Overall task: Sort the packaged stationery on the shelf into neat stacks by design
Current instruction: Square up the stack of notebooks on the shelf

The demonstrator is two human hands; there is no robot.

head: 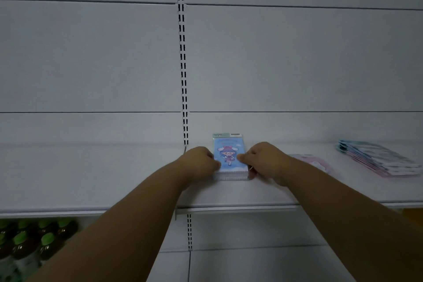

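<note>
A stack of packaged notebooks with a blue cartoon-girl cover [229, 154] lies on the white shelf [114, 178], near the middle. My left hand [199, 161] presses against the stack's left side, fingers curled on its edge. My right hand [263, 159] grips the right side the same way. A pink package [318, 163] lies flat just right of my right wrist, partly hidden by it. Farther right sits a fanned stack of pale blue and pink packages [380, 159].
A slotted upright [183, 64] runs down the white back panel behind the stack. Below the shelf at the lower left stand several dark bottles with green caps [34, 238]. The shelf's front lip [229, 208] crosses just under my forearms.
</note>
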